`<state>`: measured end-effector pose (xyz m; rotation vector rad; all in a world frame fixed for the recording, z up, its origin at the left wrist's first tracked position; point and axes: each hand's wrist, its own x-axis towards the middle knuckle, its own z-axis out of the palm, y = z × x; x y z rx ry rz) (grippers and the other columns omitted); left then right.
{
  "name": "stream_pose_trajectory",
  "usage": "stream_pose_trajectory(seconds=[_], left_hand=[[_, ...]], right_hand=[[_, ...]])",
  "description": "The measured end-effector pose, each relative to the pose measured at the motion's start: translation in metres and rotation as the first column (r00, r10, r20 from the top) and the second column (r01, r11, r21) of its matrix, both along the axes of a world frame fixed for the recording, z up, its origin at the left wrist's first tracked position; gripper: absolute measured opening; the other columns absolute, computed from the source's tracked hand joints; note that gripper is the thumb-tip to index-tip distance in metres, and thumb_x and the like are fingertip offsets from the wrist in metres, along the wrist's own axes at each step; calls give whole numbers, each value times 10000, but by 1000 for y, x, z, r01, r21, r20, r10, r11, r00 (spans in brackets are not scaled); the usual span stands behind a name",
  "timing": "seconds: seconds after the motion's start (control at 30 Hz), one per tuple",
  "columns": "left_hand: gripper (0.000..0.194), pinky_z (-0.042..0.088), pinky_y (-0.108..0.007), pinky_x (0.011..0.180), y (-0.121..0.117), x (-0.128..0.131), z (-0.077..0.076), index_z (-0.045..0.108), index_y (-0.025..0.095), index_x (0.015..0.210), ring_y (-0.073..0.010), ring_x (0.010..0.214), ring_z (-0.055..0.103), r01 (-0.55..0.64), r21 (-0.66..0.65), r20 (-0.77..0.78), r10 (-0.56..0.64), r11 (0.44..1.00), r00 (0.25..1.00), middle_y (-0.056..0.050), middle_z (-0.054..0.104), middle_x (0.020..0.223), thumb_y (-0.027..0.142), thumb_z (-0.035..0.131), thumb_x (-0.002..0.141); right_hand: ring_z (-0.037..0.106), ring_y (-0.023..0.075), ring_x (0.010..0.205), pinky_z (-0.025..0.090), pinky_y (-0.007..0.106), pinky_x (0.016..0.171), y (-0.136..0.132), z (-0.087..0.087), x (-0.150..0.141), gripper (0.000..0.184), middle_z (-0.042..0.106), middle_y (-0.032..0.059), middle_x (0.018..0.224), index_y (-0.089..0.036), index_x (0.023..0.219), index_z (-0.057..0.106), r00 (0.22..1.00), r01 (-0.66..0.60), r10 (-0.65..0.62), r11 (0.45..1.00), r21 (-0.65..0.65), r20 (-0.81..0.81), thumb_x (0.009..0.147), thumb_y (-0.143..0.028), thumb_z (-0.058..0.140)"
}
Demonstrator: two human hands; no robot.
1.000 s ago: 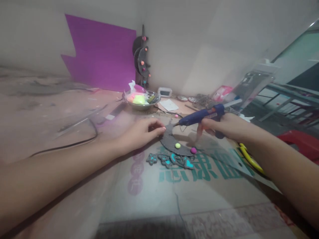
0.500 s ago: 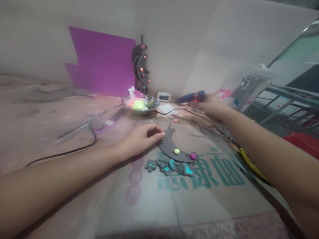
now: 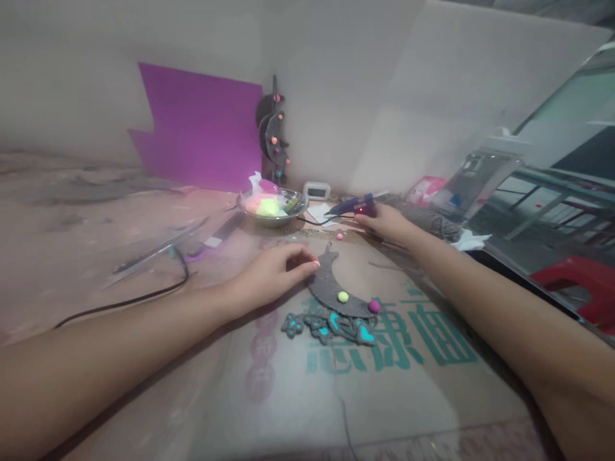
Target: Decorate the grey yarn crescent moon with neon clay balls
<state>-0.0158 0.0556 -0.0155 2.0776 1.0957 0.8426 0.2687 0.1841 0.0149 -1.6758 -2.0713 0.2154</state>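
My left hand [image 3: 276,272] pinches the upper left edge of a grey felt crescent moon [image 3: 329,282] that lies on the cardboard. A yellow-green pom-pom [image 3: 343,297] and a purple pom-pom [image 3: 374,307] sit on the moon's lower part. Along its lower edge lie small grey shapes with turquoise centres [image 3: 323,328]. Further back, my right hand [image 3: 388,223] is closed round a dark blue hot glue gun [image 3: 355,205]; a red light glows on it and its nozzle points left. Between the gun and the moon is a loose pink pom-pom [image 3: 339,237].
Behind stand a metal bowl [image 3: 273,221] of bright pom-poms in bags, a small white digital clock [image 3: 317,190] and a purple board [image 3: 206,128]. Finished moons [image 3: 273,131] hang by the wall. A black cable [image 3: 125,299] lies left; a red stool [image 3: 576,282] is at right.
My right hand has brought the glue gun left and slightly nearer, over the white paper. My left hand stays at the moon's edge. The view has shifted slightly.
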Motion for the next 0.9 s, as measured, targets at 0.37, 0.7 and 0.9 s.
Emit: stream_pose_trajectory(seconds=[0.37,0.7,0.9], left_hand=[[225,489,-288,818,-1,-1,-3,731,217,996,-179,918,669,68,163,-58,-59,984,997,-17,752,991,376,584,936],[194,490,-285,815,2,2,8,718,219,1027,-170,918,675,86,265,-121,-56,960,991,-8,753,1017,341,601,931],[170,476,-296,833,8,5,4,735,232,994,-173,906,672,163,370,-161,-110,914,981,-6,759,966,329,610,933]], right_hand=[[639,289,1014,475,419,910,-82,-9,-2,272,700,139,1085,-150,1067,647,998,-38,51,942,333,-32,876,-333,585],[635,197,809,457,299,719,-126,-20,-45,198,700,46,891,-187,958,620,944,-282,297,953,112,-146,955,-311,466],[637,206,825,455,305,712,-125,-20,-43,194,705,50,906,-186,967,626,944,-277,289,956,91,-159,946,-318,484]])
